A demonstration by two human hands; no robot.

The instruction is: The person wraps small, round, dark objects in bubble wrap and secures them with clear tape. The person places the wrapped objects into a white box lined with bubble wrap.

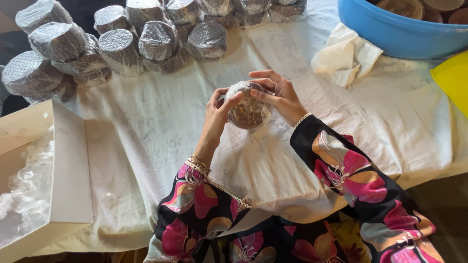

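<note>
- Reaching out from flowered sleeves at the near edge of the desk (146, 122), both hands meet over its middle.
- The left hand (218, 113) is curled, thumb and fingertips pressed on the left side of a round brown disc in clear wrap (248, 111).
- The right hand (276, 95) is curled as well, its fingers laid over the top and right side of the same disc, which is held up on edge between the two hands, above the white cloth that covers the desk.
- At the near left corner stands an open pale cardboard box (68, 175) with loose clear wrap (29, 180) bunched inside it.
- Past the hands, toward the far right, a crumpled cream rag (345, 56) lies on the cloth.
- A yellow sheet (453, 78) shows at the right edge.
- A blue plastic basin (395, 34) sits at the far right corner, with round brown pieces in it.
- Along the far left edge and far side, wrapped discs in silvery bubble film (122, 46) lie piled in a stack, well apart from the one in hand.
</note>
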